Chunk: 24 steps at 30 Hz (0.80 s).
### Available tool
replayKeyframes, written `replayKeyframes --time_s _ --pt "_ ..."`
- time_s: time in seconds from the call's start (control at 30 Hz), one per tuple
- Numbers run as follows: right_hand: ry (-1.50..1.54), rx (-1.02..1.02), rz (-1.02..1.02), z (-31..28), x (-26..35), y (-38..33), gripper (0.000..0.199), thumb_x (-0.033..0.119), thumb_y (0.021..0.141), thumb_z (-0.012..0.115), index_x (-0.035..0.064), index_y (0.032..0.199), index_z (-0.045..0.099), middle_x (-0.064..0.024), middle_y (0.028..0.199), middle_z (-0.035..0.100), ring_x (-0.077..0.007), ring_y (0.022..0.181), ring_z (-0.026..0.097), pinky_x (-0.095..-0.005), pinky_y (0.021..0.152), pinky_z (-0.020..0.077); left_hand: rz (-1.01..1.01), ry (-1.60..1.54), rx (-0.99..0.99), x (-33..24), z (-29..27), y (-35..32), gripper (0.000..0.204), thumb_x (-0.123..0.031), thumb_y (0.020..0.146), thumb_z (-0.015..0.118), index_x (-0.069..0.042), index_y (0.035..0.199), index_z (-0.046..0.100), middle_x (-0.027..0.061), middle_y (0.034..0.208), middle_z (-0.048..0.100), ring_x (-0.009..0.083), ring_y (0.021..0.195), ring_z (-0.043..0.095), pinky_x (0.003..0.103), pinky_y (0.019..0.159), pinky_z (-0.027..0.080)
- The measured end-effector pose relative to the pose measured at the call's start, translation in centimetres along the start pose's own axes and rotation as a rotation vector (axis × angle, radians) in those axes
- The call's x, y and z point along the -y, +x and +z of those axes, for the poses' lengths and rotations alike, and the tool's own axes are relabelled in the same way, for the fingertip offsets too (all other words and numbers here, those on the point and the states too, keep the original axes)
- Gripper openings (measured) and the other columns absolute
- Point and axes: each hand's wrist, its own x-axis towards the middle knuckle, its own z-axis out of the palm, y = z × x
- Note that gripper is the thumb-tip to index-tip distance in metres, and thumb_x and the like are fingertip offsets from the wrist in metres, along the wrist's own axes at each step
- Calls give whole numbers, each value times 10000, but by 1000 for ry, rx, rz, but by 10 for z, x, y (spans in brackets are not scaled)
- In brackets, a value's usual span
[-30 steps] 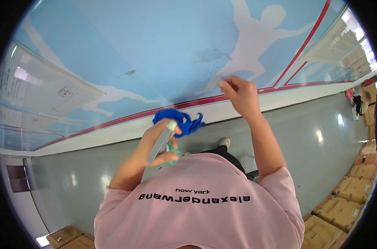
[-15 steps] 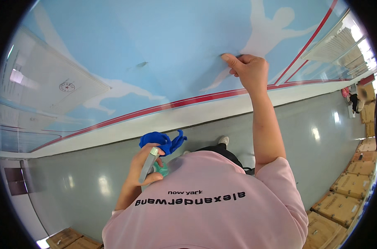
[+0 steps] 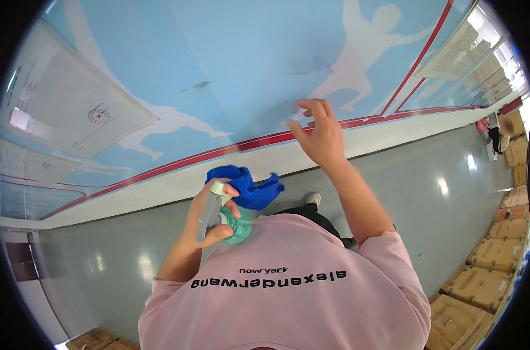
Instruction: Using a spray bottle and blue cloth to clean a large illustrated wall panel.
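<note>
Right hand (image 3: 324,137) now lower, fingers (image 3: 319,107) apart

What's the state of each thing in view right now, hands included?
Left hand: closed around the spray bottle.
Right hand: raised, fingers apart, nothing visible in it.
Spray bottle: held; fill level unclear.
Blue cloth: crumpled, at the left hand's fingers.
Wall: marked with dark smudges.
Wooden crates: shut, lined up.
</note>
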Motion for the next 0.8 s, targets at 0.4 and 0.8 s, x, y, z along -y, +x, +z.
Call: replayKeyframes --time_s 0.4,0.8 --pt "890 766 729 -30 29 -8 370 267 887 597 34 1167 531 -53 997 610 -97 814 585 -224 648 462 106 34 -72 7 14 10 741 -462 692 752 23 1176 468 179 1292 367 215 931 552 304 678 511" --pt "-77 -794 -765 -19 12 127 175 272 644 660 221 809 630 31 784 508 -186 741 470 -343 736 320 36 15 -155 20 12 2 697 -447 694 762 2 1153 493 188 1239 434 205 908 546 305 691 498"
